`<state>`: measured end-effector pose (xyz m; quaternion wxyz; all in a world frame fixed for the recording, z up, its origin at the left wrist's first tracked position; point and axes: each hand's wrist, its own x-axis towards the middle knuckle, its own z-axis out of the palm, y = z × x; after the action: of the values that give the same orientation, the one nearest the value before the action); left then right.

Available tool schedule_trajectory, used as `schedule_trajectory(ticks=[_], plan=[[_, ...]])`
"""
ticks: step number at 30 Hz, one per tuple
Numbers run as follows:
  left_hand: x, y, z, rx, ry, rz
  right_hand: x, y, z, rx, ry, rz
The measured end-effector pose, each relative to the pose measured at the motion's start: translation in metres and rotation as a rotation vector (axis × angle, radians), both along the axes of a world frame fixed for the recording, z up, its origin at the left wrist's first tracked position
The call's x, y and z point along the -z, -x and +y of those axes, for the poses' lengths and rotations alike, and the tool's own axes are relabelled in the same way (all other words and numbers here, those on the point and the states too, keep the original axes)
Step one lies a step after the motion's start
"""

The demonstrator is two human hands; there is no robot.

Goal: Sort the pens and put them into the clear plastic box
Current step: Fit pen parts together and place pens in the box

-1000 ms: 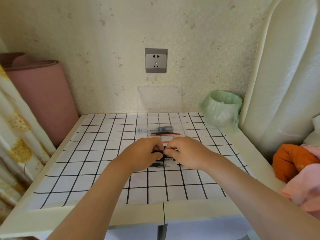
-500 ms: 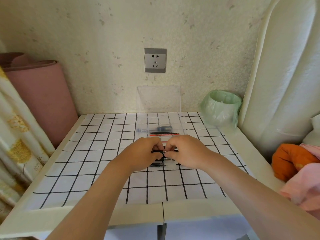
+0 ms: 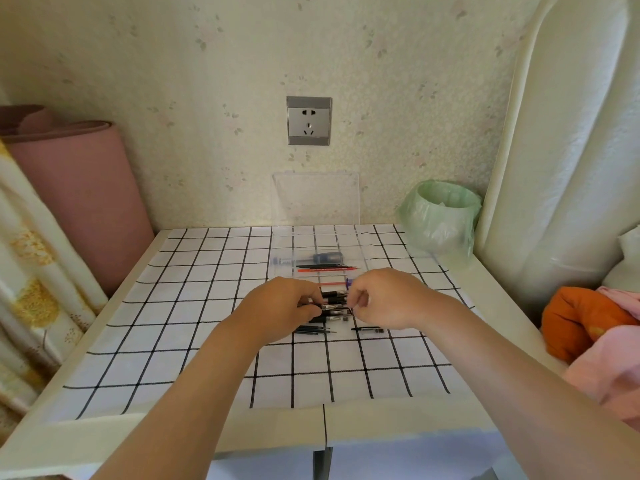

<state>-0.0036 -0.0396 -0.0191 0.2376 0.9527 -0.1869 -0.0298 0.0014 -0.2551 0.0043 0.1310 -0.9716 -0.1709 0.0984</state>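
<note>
Both your hands are bunched up in the middle of the checked cloth [image 3: 194,306], working on the same little pile of black pens [image 3: 334,304]. Your left hand [image 3: 280,308] has its fingers curled round the pile from the left side, so it's grasping them. Your right hand [image 3: 388,299] is curled too, thumb and fingers pinching at the right-hand ends of those pens. The exact fingertip contact is tough to see, since the knuckles cover it.

A few stragglers lie flat on the cloth just in front of your hands. There's a couple of dark pens [image 3: 313,329] under your left hand, and a single black pen [image 3: 367,329] under your right one.

The clear box [image 3: 282,242] sits just behind your hands, toward the wall. Its lid [image 3: 315,199] stands upright against the wallpaper. Inside the box there's a chunky blue-grey marker [image 3: 325,257] lying sideways, then thin dark pens [image 3: 322,265] and red pens [image 3: 327,270] side by side, nearer you. One more red pen with a blue cap [image 3: 334,283] lies right by the front edge of the box. I can't tell if it's in or out.

Other stuff around: a bin with a green bag [image 3: 440,220] at the back right corner, a wall socket [image 3: 309,120] above the box, a pink roll [image 3: 79,202] on the left, and orange cloth [image 3: 581,320] on the right.
</note>
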Motion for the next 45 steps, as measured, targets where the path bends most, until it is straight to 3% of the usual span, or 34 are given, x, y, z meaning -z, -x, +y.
schedule_trajectory(ticks=[5, 34, 45], plan=[[0.001, -0.001, 0.0, 0.014, 0.037, 0.079, 0.006, 0.0, -0.008, 0.0, 0.14, 0.114], [-0.005, 0.003, -0.004, 0.013, 0.111, 0.12, 0.009, 0.003, 0.011, -0.057, -0.264, -0.025], [-0.009, 0.001, 0.003, -0.008, 0.128, 0.145, 0.018, 0.004, 0.02, -0.096, -0.262, -0.081]])
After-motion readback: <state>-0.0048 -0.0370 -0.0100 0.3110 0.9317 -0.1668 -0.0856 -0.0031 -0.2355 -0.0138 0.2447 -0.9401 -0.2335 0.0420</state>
